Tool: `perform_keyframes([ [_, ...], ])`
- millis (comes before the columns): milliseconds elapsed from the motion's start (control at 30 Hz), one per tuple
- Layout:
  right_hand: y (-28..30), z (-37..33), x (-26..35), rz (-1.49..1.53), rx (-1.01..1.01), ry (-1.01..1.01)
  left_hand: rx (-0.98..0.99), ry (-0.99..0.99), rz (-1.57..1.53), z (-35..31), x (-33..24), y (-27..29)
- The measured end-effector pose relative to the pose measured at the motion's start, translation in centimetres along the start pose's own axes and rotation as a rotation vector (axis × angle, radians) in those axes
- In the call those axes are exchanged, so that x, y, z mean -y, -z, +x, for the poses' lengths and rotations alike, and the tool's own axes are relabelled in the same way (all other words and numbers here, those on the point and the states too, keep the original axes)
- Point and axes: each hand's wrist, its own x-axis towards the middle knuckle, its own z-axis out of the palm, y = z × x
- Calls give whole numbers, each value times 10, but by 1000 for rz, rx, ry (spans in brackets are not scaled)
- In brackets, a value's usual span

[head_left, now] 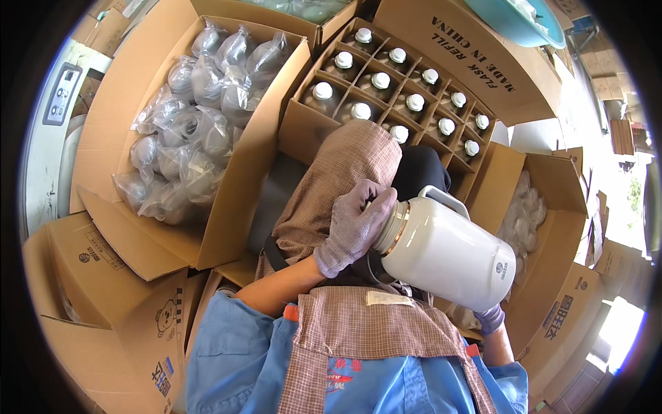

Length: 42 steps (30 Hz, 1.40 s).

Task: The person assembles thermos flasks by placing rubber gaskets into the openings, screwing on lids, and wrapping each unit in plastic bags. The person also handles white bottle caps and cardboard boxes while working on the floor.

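Note:
A white vacuum flask with a looped handle lies tilted across my lap, its neck to the left and its base to the lower right. My left hand, in a grey glove, is closed around the neck end, above a copper-coloured ring. The mouth of the flask is hidden behind that hand. At the base, my right hand, also gloved, holds the flask from below, with most of its fingers hidden. Beyond my knees stands a divided carton of bottle-like refills with white caps.
On the left, a large open carton holds several items in clear plastic bags. Another open carton with bagged items stands at the right. A blue basin sits at the far right, and a grey machine at the far left.

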Motion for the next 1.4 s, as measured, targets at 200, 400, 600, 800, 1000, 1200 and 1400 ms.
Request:
perform_keyframes([
  [200,8,14,13,-65,-57,20,-31,-268,172,6,19,3],
  [400,8,-9,78,169,-341,81,79,346,-278,1,-5,2],
  [600,25,-32,80,695,-328,120,482,63,107,-11,-33,35],
  [800,44,-41,155,236,-109,377,512,-21,559,-65,-26,33],
  [1000,14,-18,214,-204,-29,601,175,-78,306,-126,-21,63],
  [1200,-14,-2,278,-555,112,889,-216,189,-99,-138,-42,114],
  [1400,-29,16,263,-313,-112,718,-133,-297,261,-71,-66,109],
])
